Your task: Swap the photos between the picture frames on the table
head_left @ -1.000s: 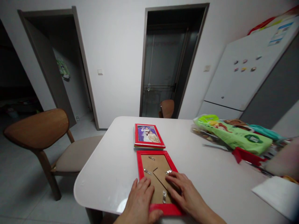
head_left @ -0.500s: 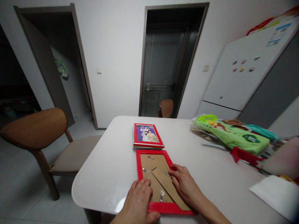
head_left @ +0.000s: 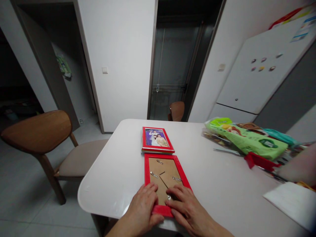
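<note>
Red frame (head_left: pixel 160 184) face down on white counter (head_left: pixel 118 177), near edge, brown backing (head_left: pixel 169 169) up. Left hand (head_left: pixel 144 205) clasps near-left corner, fingers over the rim, thumb at near edge. Right hand (head_left: pixel 187 207) at the lower metal clip (head_left: pixel 169 197), fingers bent; can't tell if that grip pinches it. Frame stack (head_left: pixel 158 140) just beyond, photo up. Green package (head_left: pixel 256 141) and white sheet (head_left: pixel 291 200) off right. Wooden chair (head_left: pixel 37 131) left.

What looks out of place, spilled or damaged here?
No spill or damage stands out. Only the right side of the table looks untidy: a green packet lies slantwise, jumbled with other things, including a red object.
</note>
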Demonstrator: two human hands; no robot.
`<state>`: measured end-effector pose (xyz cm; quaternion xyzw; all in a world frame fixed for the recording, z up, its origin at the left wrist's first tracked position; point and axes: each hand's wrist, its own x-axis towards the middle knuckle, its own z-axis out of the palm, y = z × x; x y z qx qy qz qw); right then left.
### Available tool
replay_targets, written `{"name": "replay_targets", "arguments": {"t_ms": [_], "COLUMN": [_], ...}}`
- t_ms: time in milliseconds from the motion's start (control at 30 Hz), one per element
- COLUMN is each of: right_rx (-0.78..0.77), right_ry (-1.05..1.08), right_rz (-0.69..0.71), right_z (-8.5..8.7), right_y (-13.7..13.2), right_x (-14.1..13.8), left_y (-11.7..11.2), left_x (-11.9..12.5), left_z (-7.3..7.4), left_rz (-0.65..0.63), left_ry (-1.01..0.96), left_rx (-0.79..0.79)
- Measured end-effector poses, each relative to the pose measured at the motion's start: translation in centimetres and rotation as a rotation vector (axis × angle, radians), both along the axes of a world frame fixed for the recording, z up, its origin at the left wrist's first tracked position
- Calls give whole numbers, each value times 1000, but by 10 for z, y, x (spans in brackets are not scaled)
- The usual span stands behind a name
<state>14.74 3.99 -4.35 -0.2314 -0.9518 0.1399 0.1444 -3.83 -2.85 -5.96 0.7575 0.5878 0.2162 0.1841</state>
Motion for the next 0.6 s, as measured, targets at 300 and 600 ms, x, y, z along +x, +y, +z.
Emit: {"name": "replay_targets", "arguments": {"t_ms": [300, 600], "right_rx": [-18, 34], "right_ry": [99, 31], "right_rz": [-119, -183], "right_z": [-9, -13], "right_y": [18, 43], "right_x": [-28, -78], "left_y": [1, 2], "left_x": [-5, -5], "left_z": [0, -1], "left_rz": [-3, -9], "left_ry": [6, -28], "left_rx": [-3, 28]}}
